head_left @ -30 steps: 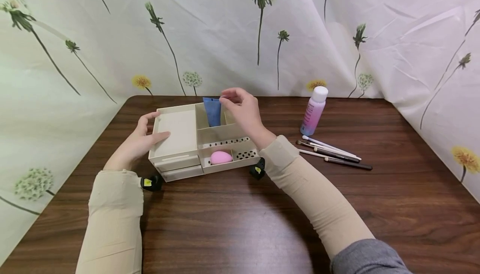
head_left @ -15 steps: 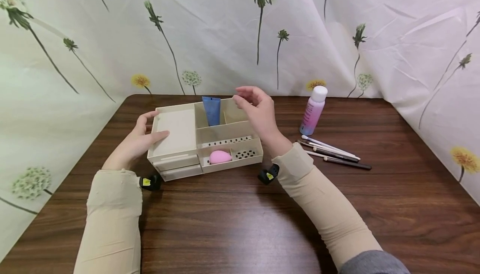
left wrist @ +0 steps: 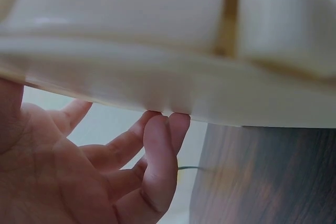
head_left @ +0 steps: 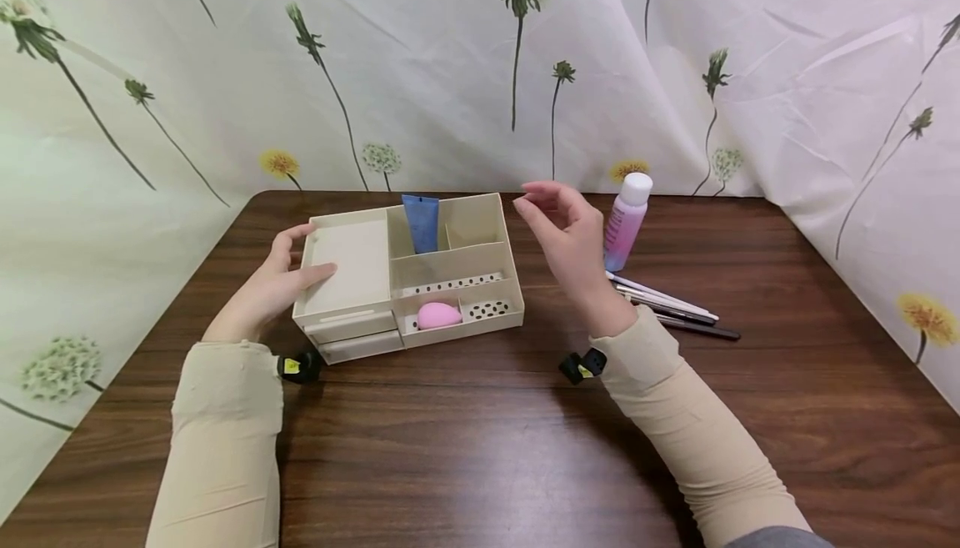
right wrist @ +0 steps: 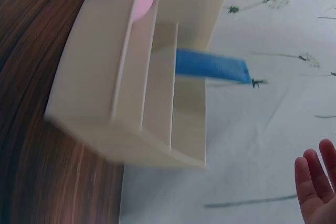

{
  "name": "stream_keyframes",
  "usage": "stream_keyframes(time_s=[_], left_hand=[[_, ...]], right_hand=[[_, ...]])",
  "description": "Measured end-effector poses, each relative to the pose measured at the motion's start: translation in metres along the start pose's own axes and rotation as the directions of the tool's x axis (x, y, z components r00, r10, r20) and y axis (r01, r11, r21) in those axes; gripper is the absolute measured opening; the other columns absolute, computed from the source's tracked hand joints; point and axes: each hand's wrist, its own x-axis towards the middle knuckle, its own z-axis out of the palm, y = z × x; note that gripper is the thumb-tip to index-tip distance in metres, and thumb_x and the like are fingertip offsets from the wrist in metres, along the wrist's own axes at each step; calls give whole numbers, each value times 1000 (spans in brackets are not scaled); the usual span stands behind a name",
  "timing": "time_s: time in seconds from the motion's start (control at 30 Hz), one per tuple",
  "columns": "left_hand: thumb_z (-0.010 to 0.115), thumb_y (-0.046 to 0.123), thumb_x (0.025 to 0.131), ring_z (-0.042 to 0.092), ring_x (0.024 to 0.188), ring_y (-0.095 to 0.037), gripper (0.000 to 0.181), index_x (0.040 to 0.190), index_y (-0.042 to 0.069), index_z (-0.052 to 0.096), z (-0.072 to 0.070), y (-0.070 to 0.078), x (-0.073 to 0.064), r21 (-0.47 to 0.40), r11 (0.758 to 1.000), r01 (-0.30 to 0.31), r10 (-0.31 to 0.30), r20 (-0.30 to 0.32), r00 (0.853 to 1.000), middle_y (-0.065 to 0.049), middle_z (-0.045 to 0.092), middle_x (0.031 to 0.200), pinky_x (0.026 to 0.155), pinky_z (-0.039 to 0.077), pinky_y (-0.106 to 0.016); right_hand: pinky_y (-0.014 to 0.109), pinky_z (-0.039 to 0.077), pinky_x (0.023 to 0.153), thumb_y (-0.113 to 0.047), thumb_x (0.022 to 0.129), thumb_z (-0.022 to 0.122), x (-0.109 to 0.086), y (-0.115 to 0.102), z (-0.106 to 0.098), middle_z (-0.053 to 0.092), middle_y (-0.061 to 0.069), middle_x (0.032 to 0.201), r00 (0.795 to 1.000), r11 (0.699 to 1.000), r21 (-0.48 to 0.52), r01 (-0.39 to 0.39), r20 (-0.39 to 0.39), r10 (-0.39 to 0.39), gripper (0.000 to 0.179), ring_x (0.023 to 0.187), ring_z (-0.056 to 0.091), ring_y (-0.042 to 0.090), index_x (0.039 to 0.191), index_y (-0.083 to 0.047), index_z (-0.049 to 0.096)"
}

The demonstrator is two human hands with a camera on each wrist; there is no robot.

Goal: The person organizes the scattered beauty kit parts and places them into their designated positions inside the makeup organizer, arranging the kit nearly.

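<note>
On a brown wood-grained counter [head_left: 450, 448], a cream box [head_left: 352, 264] with compartments has its left side gripped between thumb and fingers of the left hand [head_left: 273, 285], probably to steady it. The right hand [head_left: 566, 231] hangs beside it, fingers loosely bent, holding nothing, near a pink bottle [head_left: 627, 223] and brushes [head_left: 675, 307]. A blue tube [head_left: 422, 225] stands in a back compartment, likely propped by its walls; a pink sponge [head_left: 438, 315] lies in a front one.
</note>
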Motion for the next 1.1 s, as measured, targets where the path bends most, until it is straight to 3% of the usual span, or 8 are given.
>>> stream_keyframes(time_s=[0.13,0.37,0.47,0.77,0.97,1.1], left_hand=[[48,34,103,36,129,-41,80,159,16,-6,1,0,1,16,1000,5,-5,3,1000,-34,18,149,92,40,-37],[48,33,103,38,125,-41,80,158,15,-7,-1,0,1,30,1000,1,-1,4,1000,-34,20,147,88,41,-33],[49,33,102,37,126,-41,81,158,13,-6,0,1,0,28,1000,-7,6,2,1000,-35,19,148,87,42,-32],[48,33,102,33,132,-43,81,158,14,-7,1,2,0,19,1000,-9,9,8,1000,-36,16,151,92,41,-36],[48,33,103,37,128,-42,80,158,14,-7,1,2,0,17,1000,-4,4,8,1000,-35,17,150,89,42,-34],[48,33,103,38,127,-42,80,158,14,-7,1,1,0,21,1000,-4,4,4,1000,-36,18,149,90,43,-36]], right_hand=[[16,52,74,-3,90,71,-3,4,-17,71,19,97,998,999,-21,47,-46,-48,20,83,64,1,107,7,69],[16,50,69,-3,89,72,-3,7,-38,70,-10,91,989,997,-22,78,-125,-80,20,78,63,1,104,10,69],[17,50,71,-2,89,71,-2,8,-46,68,-15,90,983,996,-14,92,-156,-93,21,80,63,2,104,13,67],[22,50,79,-4,91,70,8,8,-64,69,-15,90,964,997,0,82,-252,-79,24,88,65,8,105,14,65],[24,52,87,-3,90,70,12,7,-72,70,-12,94,947,998,9,68,-317,-62,24,95,66,11,108,13,65],[26,52,92,-2,89,71,16,11,-78,71,-10,95,931,998,24,53,-364,-40,17,97,66,12,105,5,69]])
